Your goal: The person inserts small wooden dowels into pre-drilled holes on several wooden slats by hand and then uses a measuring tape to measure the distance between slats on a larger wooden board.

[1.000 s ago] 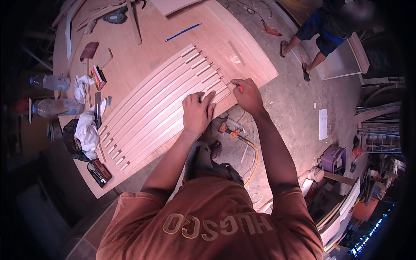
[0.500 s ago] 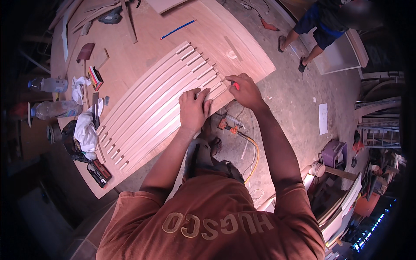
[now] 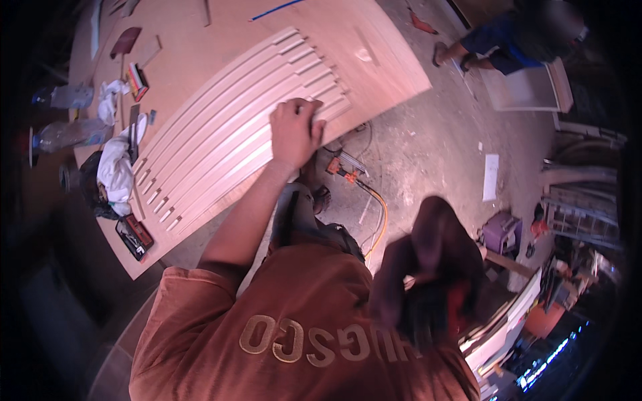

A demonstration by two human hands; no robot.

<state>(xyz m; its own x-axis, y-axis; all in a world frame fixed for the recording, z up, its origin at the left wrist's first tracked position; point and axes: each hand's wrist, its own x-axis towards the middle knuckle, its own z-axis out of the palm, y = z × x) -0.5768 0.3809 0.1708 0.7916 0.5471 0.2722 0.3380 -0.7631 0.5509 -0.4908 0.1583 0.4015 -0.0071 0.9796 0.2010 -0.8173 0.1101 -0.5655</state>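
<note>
A row of curved wooden slats with narrow stepped ends lies side by side on the wooden table. My left hand rests on the near side of the row by its right end, fingers bent over the slats and thumb apart on the near side. My right hand is raised close to the camera above the lower right, dark and blurred. Its fingers are curled round a small red object, whose kind I cannot make out.
Plastic bottles, a white cloth and a dark red box line the table's left side. A blue pencil lies beyond the slats. An orange tool with a yellow hose is on the floor. Another person is at far right.
My right hand has left the slats' right end and come up close to the camera with the red object. My left hand stays on the slats. The whole view has shifted.
</note>
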